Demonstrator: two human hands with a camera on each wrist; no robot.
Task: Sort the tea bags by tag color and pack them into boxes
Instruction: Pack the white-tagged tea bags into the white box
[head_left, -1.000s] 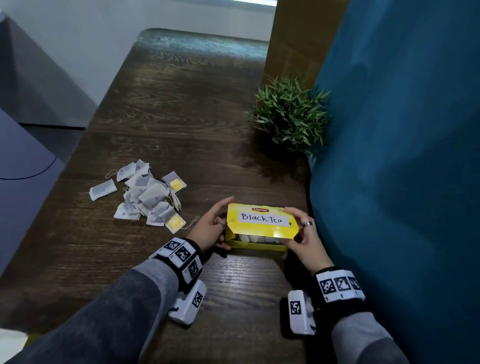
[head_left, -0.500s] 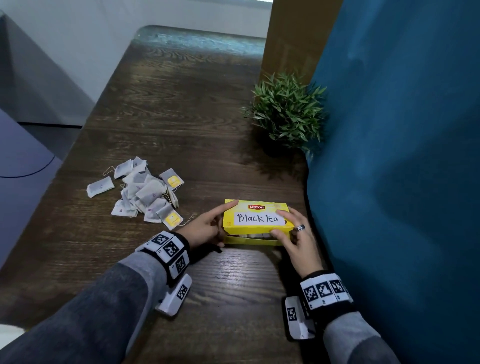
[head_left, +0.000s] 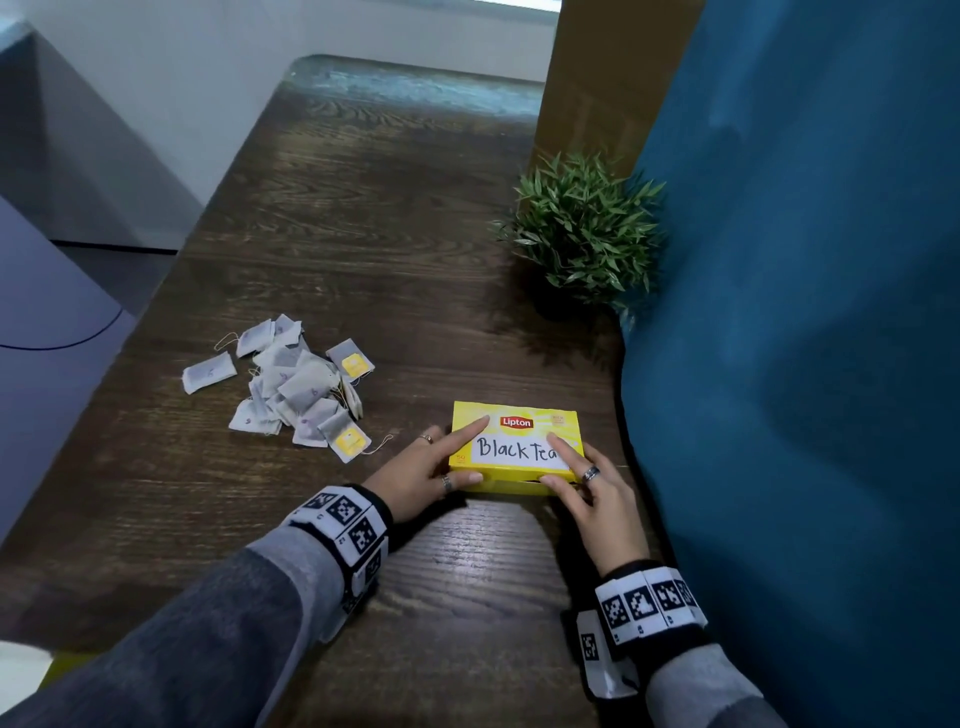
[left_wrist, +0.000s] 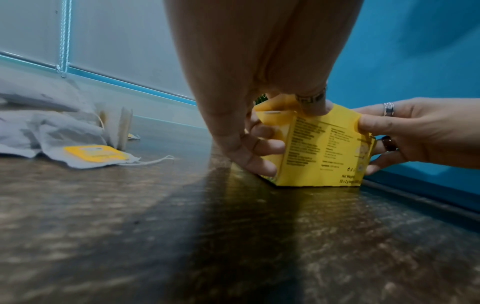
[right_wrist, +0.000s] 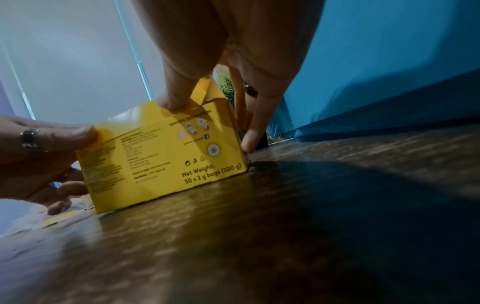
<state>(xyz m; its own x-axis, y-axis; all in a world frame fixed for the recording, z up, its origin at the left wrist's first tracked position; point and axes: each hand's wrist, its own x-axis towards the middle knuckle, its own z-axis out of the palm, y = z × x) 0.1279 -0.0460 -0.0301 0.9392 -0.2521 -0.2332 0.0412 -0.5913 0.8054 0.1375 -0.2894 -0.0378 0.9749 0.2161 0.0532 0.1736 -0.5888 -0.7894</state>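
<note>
A yellow Lipton box (head_left: 519, 422) with a white "Black Tea" label stands on the dark wooden table (head_left: 363, 234), its lid down. My left hand (head_left: 421, 475) holds its left end, index finger on the lid and thumb on the front edge. Its other fingers curl round that end of the box (left_wrist: 319, 148). My right hand (head_left: 597, 493) holds the right end the same way, thumb on the front face of the box (right_wrist: 166, 152). A loose pile of tea bags (head_left: 291, 384) lies to the left, two showing yellow tags (head_left: 349, 440).
A small green potted plant (head_left: 582, 234) stands behind the box at the right. A blue fabric wall (head_left: 805, 312) runs close along the table's right side, next to the box. The table's left edge drops off beyond the tea bags.
The box lid stood raised with tea bags showing under it; it is now pushed down flat. Both hands have shifted on top of the box, index fingers moving onto the lid.
</note>
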